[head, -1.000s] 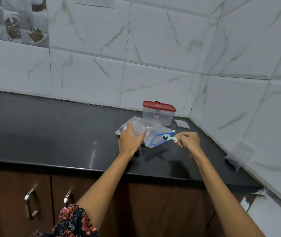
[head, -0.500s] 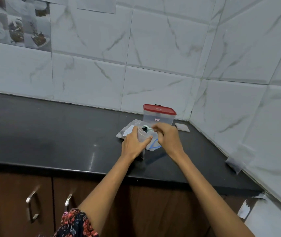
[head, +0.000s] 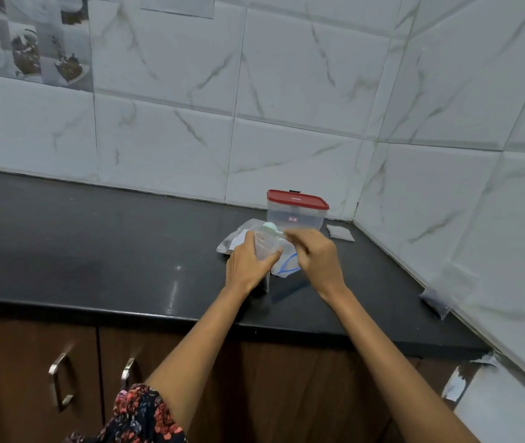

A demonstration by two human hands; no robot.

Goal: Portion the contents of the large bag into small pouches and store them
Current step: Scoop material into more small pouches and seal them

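Two bare hands over the black stone worktop, near the back right corner. Left hand grips one small clear plastic pouch, held upright, fingers curled round its side. Right hand sits just beside it with fingers bunched at the top of a pale green plastic scoop at the pouch mouth; motion blur there, so the exact pinch is hard to read, but the fingers are closed on the scoop handle. One large clear plastic bag with a blue zip line lies on the worktop under and between the hands, partly hidden. One clear rectangular plastic container with a red lid stands just behind the hands, lid on. One small filled pouch lies flat right of the container, against the wall. One more clear pouch rests at the right wall edge. Two metal cabinet handles below the worktop.
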